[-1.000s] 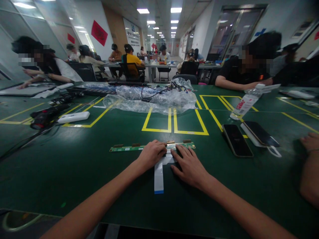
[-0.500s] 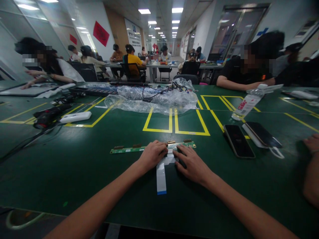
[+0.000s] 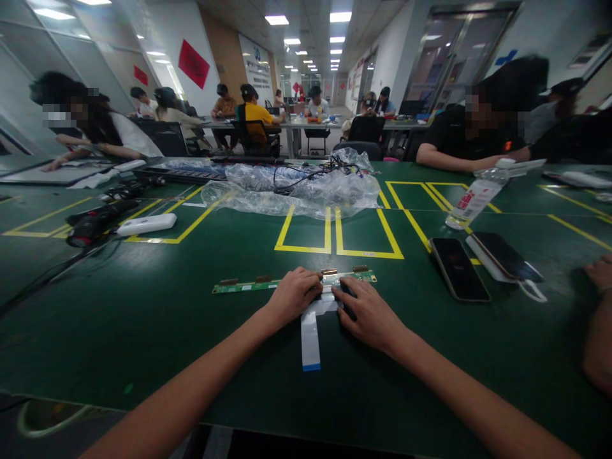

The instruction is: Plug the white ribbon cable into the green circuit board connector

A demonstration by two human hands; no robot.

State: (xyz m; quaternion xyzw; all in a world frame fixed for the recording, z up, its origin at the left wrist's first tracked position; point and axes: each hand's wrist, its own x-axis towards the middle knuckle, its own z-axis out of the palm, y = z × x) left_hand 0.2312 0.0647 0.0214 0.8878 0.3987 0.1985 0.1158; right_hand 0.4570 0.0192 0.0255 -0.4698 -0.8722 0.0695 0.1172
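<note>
A long, narrow green circuit board (image 3: 246, 287) lies crosswise on the table before me, with several brownish tabs along its far edge. A white flat ribbon cable (image 3: 310, 338) meets the board's middle and folds toward me, ending in a blue tip. My left hand (image 3: 294, 294) is closed, its curled fingertips pressing at the left side of the joint. From the right, my right hand (image 3: 370, 313) grips the cable's board end between index finger and thumb. The fingers partly cover the connector, so whether the cable sits inside it cannot be made out.
Crumpled clear plastic wrap (image 3: 296, 191) with black wires lies farther back. To the right are a tilted bottle (image 3: 478, 197), a phone (image 3: 459, 269) and another phone (image 3: 507, 255) on a white object. A white device (image 3: 148, 224) lies left. Co-workers sit around.
Both hands stay at the joint between cable and board, with only a very slight shift of the right fingers. The view has moved a little.
</note>
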